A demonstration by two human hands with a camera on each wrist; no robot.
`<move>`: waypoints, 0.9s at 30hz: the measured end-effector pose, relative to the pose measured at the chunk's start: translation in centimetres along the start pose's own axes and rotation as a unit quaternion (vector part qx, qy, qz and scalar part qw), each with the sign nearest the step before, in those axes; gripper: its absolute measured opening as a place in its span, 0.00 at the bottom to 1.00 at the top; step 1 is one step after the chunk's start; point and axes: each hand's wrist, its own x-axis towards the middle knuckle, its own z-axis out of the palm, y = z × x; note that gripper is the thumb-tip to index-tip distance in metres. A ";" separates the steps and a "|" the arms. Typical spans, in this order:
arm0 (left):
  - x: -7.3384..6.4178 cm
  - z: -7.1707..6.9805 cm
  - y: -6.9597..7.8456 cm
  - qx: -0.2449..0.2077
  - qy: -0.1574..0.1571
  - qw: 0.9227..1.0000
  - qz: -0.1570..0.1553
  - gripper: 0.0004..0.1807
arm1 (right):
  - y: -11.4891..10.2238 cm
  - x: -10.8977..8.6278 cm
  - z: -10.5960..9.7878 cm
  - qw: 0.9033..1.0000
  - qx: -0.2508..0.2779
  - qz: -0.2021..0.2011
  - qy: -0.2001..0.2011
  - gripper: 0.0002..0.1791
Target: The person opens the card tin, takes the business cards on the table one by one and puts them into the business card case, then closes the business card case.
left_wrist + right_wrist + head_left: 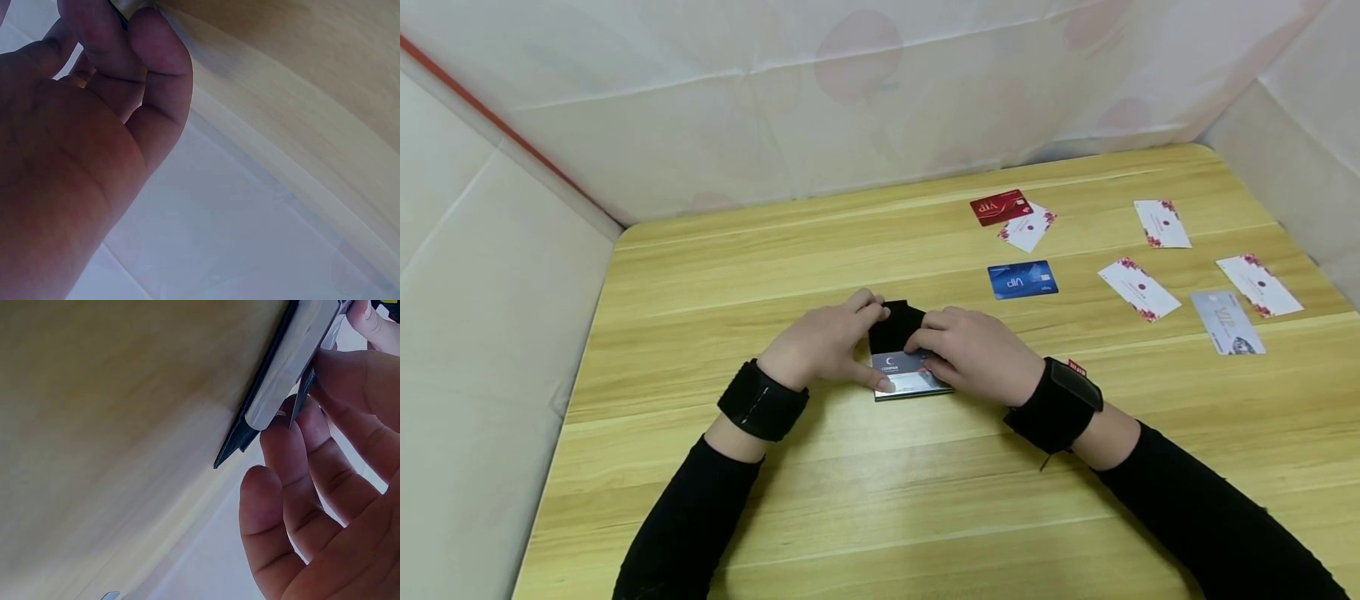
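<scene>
On the table, between both hands, lies a black card case [891, 332] with its flap folded back and a silvery metal front. The left hand [823, 343] grips its left side, thumb on the front and fingers at the flap. A grey printed card [887, 364] shows at the case's opening. With thumb and fingers, the right hand [976, 354] pinches the card's right part, which is mostly covered. In the right wrist view, the card's dark corner [302, 400] sticks out between the fingers beside the metal front [287, 372]. The left wrist view hides most of the case.
To the right lie a red VIP card [1000, 207] overlapping a white flowered card [1028, 229], a blue VIP card [1022, 280], a silver VIP card [1225, 321] and several more white flowered cards [1138, 289]. Pale cloth [700, 125] hangs around the wooden table [737, 267].
</scene>
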 end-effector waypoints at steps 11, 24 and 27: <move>0.1 0.0 0.0 0.003 -0.002 1.000 -0.001 0.54 | -0.2 0.0 0.1 1.000 -0.020 0.004 -0.011 0.10; 0.1 0.0 -0.1 0.002 -0.003 1.000 -0.002 0.55 | -0.2 0.0 0.3 0.999 -0.035 0.002 -0.023 0.10; 0.1 0.0 -0.1 0.000 -0.003 1.000 0.000 0.55 | -0.2 0.0 0.3 0.999 -0.034 0.002 -0.025 0.10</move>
